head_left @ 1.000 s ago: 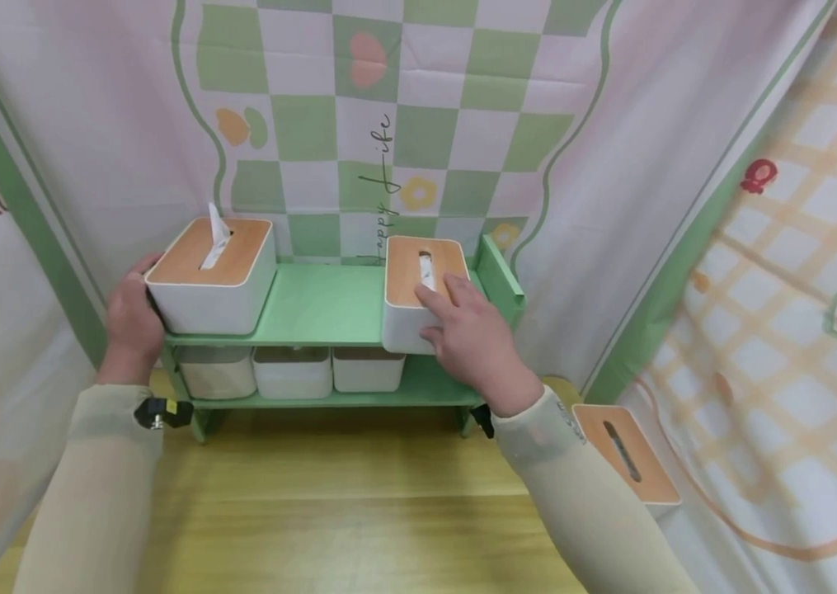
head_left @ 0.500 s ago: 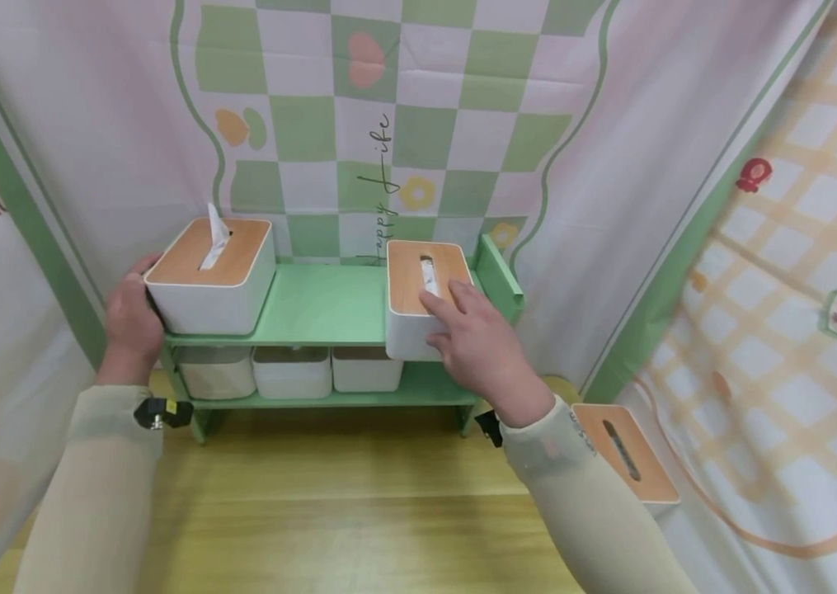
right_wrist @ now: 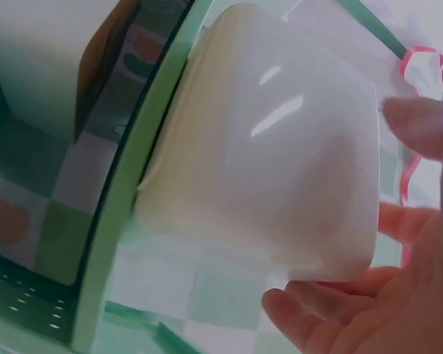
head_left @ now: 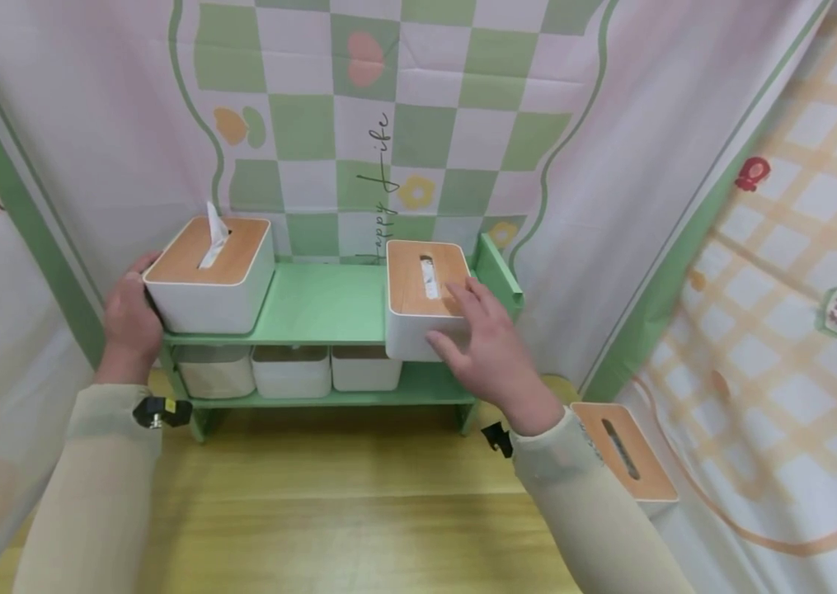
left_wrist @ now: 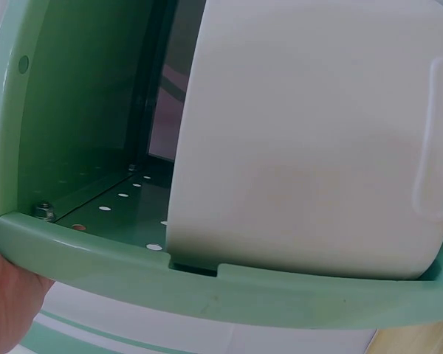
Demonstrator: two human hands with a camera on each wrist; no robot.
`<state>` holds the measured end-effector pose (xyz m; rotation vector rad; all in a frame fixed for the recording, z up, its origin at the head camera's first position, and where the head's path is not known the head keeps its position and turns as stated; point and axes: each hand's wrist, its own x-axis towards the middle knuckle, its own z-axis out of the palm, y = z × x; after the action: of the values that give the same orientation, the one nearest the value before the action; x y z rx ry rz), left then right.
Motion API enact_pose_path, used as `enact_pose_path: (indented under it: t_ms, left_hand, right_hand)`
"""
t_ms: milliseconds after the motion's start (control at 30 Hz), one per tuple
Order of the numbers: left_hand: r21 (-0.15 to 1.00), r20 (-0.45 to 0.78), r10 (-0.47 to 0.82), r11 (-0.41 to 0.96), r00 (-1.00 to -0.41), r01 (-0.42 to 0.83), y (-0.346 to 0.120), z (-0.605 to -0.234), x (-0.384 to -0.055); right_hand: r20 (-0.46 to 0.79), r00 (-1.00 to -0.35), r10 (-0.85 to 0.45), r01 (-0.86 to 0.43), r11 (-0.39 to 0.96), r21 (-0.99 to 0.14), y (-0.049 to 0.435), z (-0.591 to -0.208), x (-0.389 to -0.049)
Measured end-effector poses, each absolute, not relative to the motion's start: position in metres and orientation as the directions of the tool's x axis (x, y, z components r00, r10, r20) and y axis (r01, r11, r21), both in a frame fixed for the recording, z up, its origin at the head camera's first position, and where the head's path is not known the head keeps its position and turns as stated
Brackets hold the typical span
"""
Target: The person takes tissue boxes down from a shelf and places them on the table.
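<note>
A white tissue box [head_left: 236, 309] with a wooden lid stands at the left end of the green shelf's [head_left: 325, 305] top, a tissue sticking up from its slot. My left hand [head_left: 132, 322] lies along its outer left side by the shelf end; the box hides most of the fingers. In the left wrist view, part of that hand shows beside the green frame. A second tissue box [head_left: 418, 334] stands at the shelf's right, overhanging the front edge. Beside its near right corner is my right hand [head_left: 496, 351], fingers extended and spread, as the right wrist view also shows.
Several white bins [head_left: 292, 375] stand on the lower shelf. Another wooden-lidded box [head_left: 629, 454] is at the lower right, partly behind my right sleeve. A raised green end panel [head_left: 500, 272] borders the shelf's right. Printed curtains [head_left: 433, 132] hang behind and at the sides.
The right tissue box has shifted slightly towards me. My right hand has slid off the lid's slot area to the box's right front corner. My left hand has stayed in place.
</note>
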<state>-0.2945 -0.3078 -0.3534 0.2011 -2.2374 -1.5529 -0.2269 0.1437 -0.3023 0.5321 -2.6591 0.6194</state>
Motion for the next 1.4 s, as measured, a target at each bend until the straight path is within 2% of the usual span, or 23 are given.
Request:
enact_pose_path:
  t_ms: [167,267,500,667,867,1067,1400]
  left_hand:
    - [0.924,0.239,-0.347,0.367,-0.907,0.103,-0.307,-0.353,-0.294]
    - [0.922,0.248,-0.346,0.37,-0.905,0.111,-0.307,-0.354,-0.294]
    - [0.912,0.272,-0.34,0.39,-0.9,0.128,-0.308,-0.354,-0.295]
    - [0.912,0.274,-0.342,0.39,-0.899,0.129,-0.309,-0.354,-0.296]
    - [0.913,0.277,-0.343,0.387,-0.898,0.134,-0.309,-0.355,-0.296]
    - [0.914,0.273,-0.334,0.382,-0.902,0.135,-0.308,-0.355,-0.295]
    - [0.902,0.307,-0.343,0.403,-0.888,0.156,-0.311,-0.357,-0.298]
  right_hand:
    - [0.422,-0.886,-0.193,-0.408,0.757,-0.51,0.153,-0.306,-0.227]
    - [0.381,-0.913,-0.148,-0.371,0.693,-0.619,0.158,-0.308,-0.23]
    - [0.164,-0.984,-0.07,-0.176,0.544,-0.821,0.168,-0.308,-0.236]
    - [-0.004,-0.997,-0.08,-0.028,0.4,-0.916,0.173,-0.31,-0.237]
    - [-0.15,-0.983,-0.108,0.127,0.194,-0.973,0.175,-0.315,-0.242]
    - [-0.169,-0.971,-0.167,0.165,0.043,-0.985,0.176,-0.316,-0.248]
    - [-0.165,-0.961,-0.22,0.172,-0.013,-0.985,0.178,-0.312,-0.245]
